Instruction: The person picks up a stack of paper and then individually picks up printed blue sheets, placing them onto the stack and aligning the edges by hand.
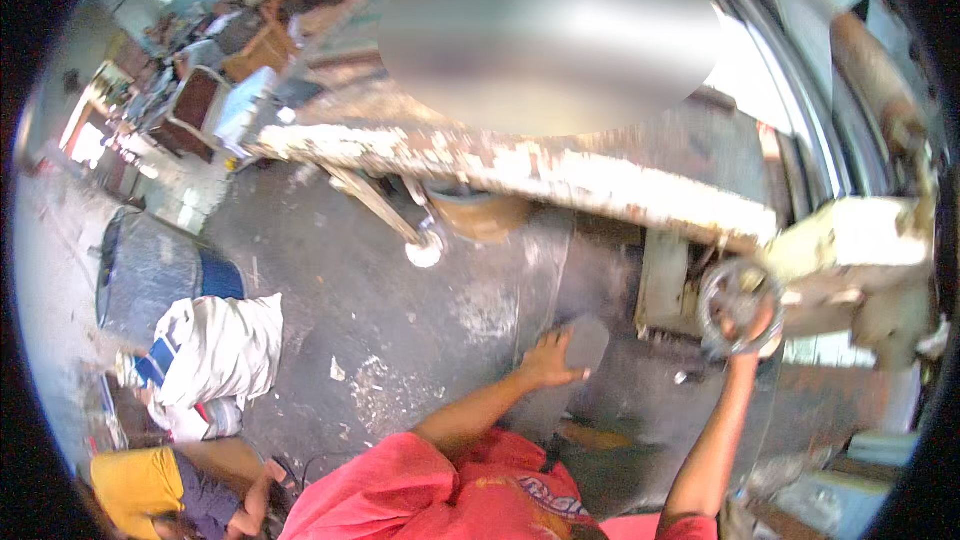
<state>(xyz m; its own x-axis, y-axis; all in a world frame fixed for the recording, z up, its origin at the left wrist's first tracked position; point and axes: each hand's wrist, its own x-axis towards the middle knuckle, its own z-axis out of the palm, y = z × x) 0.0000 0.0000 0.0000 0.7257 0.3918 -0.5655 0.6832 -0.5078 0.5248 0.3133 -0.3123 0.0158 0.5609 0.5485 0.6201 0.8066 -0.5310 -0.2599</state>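
My right hand [762,328] is closed on the rim of a round metal handwheel [741,292] at the end of a worn, pale-painted machine. In front of my body, my left hand [548,360] has its thumb and fingers around the near edge of a flat grey piece with a rounded end [588,345]. That piece is smeared, so its exact kind does not show. The long machine bed [520,172] with chipped paint runs across beyond both hands. A large blurred patch hides what lies above the bed.
A brown tub [482,214] sits under the bed. On the floor at left are a blue-grey barrel [150,275] and a white sack [230,345]. Another person in a yellow top [138,490] is low at the left. Boxes and clutter crowd the far left.
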